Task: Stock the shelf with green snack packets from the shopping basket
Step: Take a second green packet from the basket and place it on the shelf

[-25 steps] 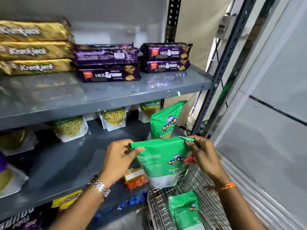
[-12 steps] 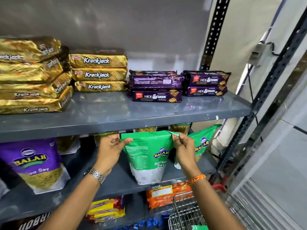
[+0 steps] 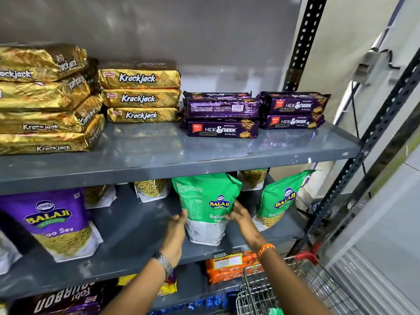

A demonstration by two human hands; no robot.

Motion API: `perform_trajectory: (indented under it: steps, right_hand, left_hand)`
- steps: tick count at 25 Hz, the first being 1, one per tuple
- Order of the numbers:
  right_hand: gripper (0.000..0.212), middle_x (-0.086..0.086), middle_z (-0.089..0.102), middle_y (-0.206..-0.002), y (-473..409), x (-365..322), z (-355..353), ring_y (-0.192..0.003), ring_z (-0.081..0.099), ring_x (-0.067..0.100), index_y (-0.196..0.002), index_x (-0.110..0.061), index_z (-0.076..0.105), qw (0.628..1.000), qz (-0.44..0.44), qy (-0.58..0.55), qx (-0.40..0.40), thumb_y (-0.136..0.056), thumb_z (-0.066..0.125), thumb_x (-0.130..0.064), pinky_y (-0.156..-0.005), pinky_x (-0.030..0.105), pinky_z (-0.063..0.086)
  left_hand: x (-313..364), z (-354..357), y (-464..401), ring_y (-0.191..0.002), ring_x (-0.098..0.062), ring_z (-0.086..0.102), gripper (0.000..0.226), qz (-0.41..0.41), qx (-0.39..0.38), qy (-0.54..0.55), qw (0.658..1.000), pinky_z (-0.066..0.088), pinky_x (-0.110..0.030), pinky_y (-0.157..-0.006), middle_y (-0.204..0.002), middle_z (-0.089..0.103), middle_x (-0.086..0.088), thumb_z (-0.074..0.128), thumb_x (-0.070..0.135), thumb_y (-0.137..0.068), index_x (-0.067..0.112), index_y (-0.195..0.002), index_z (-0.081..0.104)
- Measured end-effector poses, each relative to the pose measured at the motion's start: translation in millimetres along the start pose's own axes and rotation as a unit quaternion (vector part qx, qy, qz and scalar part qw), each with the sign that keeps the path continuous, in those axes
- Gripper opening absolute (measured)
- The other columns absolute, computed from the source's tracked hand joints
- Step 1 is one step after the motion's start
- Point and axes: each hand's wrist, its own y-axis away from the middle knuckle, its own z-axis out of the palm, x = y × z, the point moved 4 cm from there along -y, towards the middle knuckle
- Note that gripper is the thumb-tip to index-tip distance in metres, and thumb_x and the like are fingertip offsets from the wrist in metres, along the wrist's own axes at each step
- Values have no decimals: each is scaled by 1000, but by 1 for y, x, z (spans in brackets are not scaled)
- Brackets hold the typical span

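A green Balaji snack packet (image 3: 205,201) stands upright on the grey middle shelf (image 3: 136,246). My left hand (image 3: 176,226) presses its left side and my right hand (image 3: 238,212) holds its right side, both low on the packet. A second green packet (image 3: 278,198) leans to the right of it on the same shelf. The wire shopping basket (image 3: 261,292) sits at the bottom right, and a bit of green packet (image 3: 275,311) shows inside it at the frame edge.
A purple Balaji packet (image 3: 54,221) stands at the shelf's left. Clear sev packets (image 3: 151,188) line the back. Gold Krackjack packs (image 3: 139,96) and purple Hide & Seek packs (image 3: 222,114) fill the upper shelf. Orange packs (image 3: 229,266) lie below. A black rack upright (image 3: 354,169) stands right.
The green packet moved from above the basket up onto the middle shelf and stands there. Both hands slid from its top corners down to its lower sides. The view rose.
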Motion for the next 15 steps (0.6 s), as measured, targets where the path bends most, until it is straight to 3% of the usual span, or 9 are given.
perform_trajectory:
  steps: [1, 3, 5, 6, 8, 10, 12, 13, 15]
  right_hand:
    - [54, -3, 67, -122, 2, 9, 3, -106, 64, 0, -125, -23, 55, 1000, 19, -2, -12, -74, 45, -9, -89, 14, 53]
    - [59, -9, 68, -124, 8, 20, 7, -112, 63, 5, -124, -28, 57, 999, 38, -1, -18, -69, 47, -9, -91, 17, 50]
    - [66, -4, 67, -131, 14, 27, 8, -123, 59, 16, -130, -26, 56, 999, 39, 3, -13, -66, 51, -11, -101, 30, 48]
    - [70, 0, 67, -133, 18, 30, 11, -126, 58, 21, -132, -25, 56, 999, 43, -3, -14, -64, 52, -12, -105, 38, 47]
    - [70, -5, 71, -125, 31, 38, 21, -124, 61, 21, -132, -31, 55, 998, 58, -20, -18, -64, 55, -15, -108, 45, 45]
    - [66, -19, 74, -108, 47, 45, 37, -108, 66, 1, -132, -42, 50, 996, 74, -43, -18, -72, 54, -13, -105, 36, 47]
    - [74, -25, 67, -108, 63, 44, 51, -101, 62, -9, -145, -34, 38, 995, 82, -58, -14, -75, 54, -15, -100, 21, 48]
    - [79, -25, 60, -116, 69, 44, 57, -106, 59, -8, -151, -27, 30, 995, 83, -61, -12, -78, 55, -14, -94, 13, 49]
    - [78, -12, 50, -128, 76, 42, 66, -117, 50, 2, -157, -21, 19, 994, 90, -55, -24, -89, 54, -4, -77, 1, 47]
  left_hand:
    - [-20, 6, 6, -75, -20, 49, 24, -45, -15, 10, 999, 50, -39, -82, -78, 49, 6, 45, 36, -103, 20, -86, 53]
    - [-39, 13, 15, -68, -12, 41, 37, -85, -20, 3, 996, 37, -23, -64, -82, 47, 5, 40, 54, -97, 20, -93, 53]
    - [-40, 19, 11, -77, -8, 48, 50, -81, -30, -3, 996, 40, -21, -70, -99, 53, 6, 35, 59, -96, 20, -121, 52]
    - [-32, 24, 13, -90, -10, 56, 48, -76, -45, 3, 996, 44, -23, -80, -114, 56, 5, 30, 54, -101, 21, -130, 48]
    - [-20, 33, 10, -115, -18, 53, 50, -79, -85, 24, 993, 39, -30, -98, -132, 48, 5, 19, 46, -105, 17, -134, 48]
    - [-8, 37, 3, -105, -18, 58, 52, -73, -109, -14, 991, 43, -30, -92, -128, 53, -2, 13, 47, -105, 21, -117, 57]
    - [-8, 36, -21, -79, -12, 67, 53, -70, -96, -36, 992, 54, -26, -73, -126, 60, -8, 16, 49, -105, 25, -99, 63]
    - [-8, 33, -29, -73, -11, 69, 49, -67, -86, -37, 993, 55, -26, -68, -126, 62, -9, 21, 46, -106, 24, -96, 64]
    - [-12, 31, -46, -82, -15, 68, 40, -70, -94, -24, 993, 55, -32, -79, -134, 63, -14, 33, 38, -105, 20, -95, 67]
